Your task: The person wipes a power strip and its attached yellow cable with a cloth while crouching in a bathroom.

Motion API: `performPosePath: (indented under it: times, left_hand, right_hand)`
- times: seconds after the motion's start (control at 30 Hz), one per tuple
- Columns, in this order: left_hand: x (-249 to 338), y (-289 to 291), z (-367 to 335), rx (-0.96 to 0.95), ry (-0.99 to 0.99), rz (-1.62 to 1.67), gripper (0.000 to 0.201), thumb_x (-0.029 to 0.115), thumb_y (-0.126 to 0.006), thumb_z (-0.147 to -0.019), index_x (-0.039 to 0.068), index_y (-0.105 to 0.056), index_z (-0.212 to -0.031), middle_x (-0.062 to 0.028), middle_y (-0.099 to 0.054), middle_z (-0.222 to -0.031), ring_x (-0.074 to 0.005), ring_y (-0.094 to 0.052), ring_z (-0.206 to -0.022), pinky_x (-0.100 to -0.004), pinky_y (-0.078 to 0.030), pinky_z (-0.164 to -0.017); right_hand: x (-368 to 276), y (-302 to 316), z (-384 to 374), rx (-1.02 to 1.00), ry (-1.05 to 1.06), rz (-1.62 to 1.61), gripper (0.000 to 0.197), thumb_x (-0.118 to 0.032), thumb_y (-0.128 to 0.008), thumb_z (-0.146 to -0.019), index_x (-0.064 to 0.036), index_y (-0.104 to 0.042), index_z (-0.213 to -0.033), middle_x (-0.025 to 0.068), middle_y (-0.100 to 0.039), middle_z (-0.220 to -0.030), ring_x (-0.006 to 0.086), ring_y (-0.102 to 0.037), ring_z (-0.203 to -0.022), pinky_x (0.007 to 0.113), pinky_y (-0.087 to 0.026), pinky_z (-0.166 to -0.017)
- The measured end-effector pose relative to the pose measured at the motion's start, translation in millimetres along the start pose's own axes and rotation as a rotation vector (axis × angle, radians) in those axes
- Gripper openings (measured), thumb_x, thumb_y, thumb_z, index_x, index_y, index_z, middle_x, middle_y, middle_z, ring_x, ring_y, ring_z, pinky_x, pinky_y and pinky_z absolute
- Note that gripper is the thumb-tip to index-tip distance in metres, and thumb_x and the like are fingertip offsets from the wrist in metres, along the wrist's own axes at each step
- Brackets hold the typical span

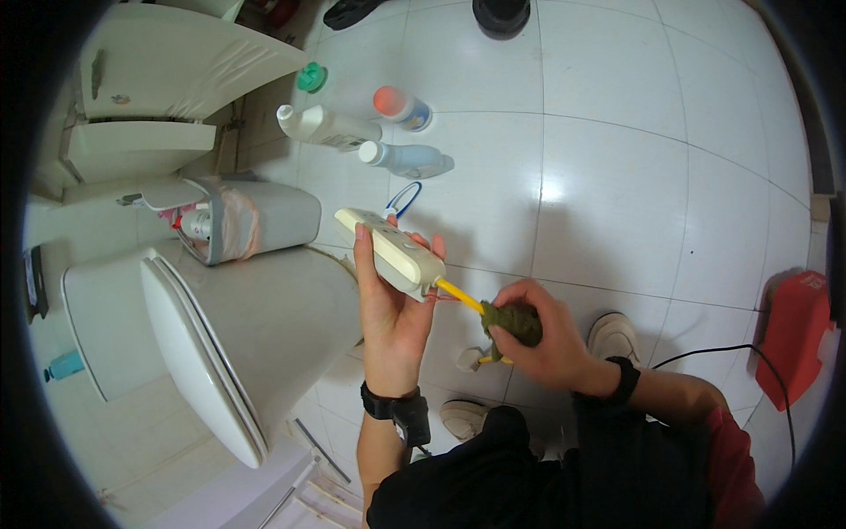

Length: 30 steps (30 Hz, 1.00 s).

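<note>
My left hand [394,331] is closed around a cream power strip [392,253], which it holds up at a tilt over the floor. A yellow cord [458,294] runs from the strip's near end toward my right hand [552,342]. There my fingers pinch a dark green cloth [515,324], bunched around the cord. Below the cloth, a short stretch of the cord leads to a pale plug [469,360]. Thin reddish strands show by the strip's cord end; what they belong to is unclear.
A white toilet [207,331] and a grey bin [282,212] with a liner stand on the left. Several bottles, including a white angled-neck bottle [326,126], are on the tiled floor [608,167]. A red object [793,339] and a black cable [758,351] are at the right.
</note>
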<state>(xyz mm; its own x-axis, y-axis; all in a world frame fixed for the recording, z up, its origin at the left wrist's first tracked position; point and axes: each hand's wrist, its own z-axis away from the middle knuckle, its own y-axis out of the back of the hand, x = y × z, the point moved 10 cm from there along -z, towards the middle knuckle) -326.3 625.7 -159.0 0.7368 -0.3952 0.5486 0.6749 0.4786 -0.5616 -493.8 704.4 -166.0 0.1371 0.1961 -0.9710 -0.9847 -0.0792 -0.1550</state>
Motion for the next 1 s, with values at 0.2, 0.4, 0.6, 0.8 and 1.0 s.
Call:
performPosePath:
  times: [0.2,0.4,0.6,0.8,1.0]
  left_hand:
    - [9.5,-1.4,13.0,0.062,-0.150,0.001,0.059,0.041,-0.074,-0.094,0.005,-0.047,-0.133,-0.0085,-0.055,-0.107,-0.0208,-0.061,-0.099,-0.0465,-0.049,-0.108]
    - [-1.2,-10.5,15.9,0.001,-0.028,-0.085,0.058,0.042,-0.073,-0.095,0.007,-0.048,-0.133,-0.0084,-0.055,-0.107,-0.0203,-0.061,-0.102,-0.0436,-0.052,-0.104]
    - [0.0,-10.9,25.0,0.052,-0.126,-0.134,0.057,0.043,-0.073,-0.095,0.008,-0.048,-0.133,-0.0088,-0.055,-0.108,-0.0194,-0.061,-0.103,-0.0434,-0.052,-0.104]
    - [9.2,-2.8,16.4,0.058,-0.133,-0.149,0.056,0.042,-0.074,-0.094,0.011,-0.049,-0.133,-0.0089,-0.055,-0.109,-0.0179,-0.061,-0.102,-0.0452,-0.051,-0.106]
    - [0.2,2.6,20.6,0.083,-0.135,-0.223,0.053,0.043,-0.071,-0.096,0.011,-0.050,-0.133,-0.0080,-0.056,-0.109,-0.0170,-0.059,-0.105,-0.0449,-0.050,-0.107]
  right_hand:
    - [-12.2,0.3,-12.3,0.084,0.017,0.114,0.030,-0.007,-0.073,-0.088,-0.0046,-0.055,-0.112,0.0094,-0.067,-0.087,0.0198,-0.069,-0.079,0.033,-0.053,-0.071]
    - [3.8,1.3,4.2,0.053,0.012,0.072,0.028,-0.009,-0.073,-0.091,-0.0046,-0.054,-0.110,0.0098,-0.066,-0.084,0.0216,-0.068,-0.073,0.033,-0.051,-0.066]
    - [-15.8,9.0,-14.7,0.064,0.016,0.146,0.023,-0.013,-0.074,-0.092,-0.0046,-0.056,-0.103,0.0095,-0.064,-0.079,0.0219,-0.064,-0.069,0.034,-0.050,-0.064]
    - [-19.0,-0.4,-29.5,0.032,0.020,0.207,0.023,-0.016,-0.075,-0.091,-0.0051,-0.057,-0.101,0.0111,-0.063,-0.077,0.0246,-0.062,-0.066,0.035,-0.049,-0.062]
    - [-21.0,0.3,-35.9,-0.070,0.004,0.251,0.022,-0.018,-0.073,-0.092,-0.0048,-0.057,-0.101,0.0121,-0.063,-0.076,0.0261,-0.062,-0.065,0.037,-0.049,-0.062]
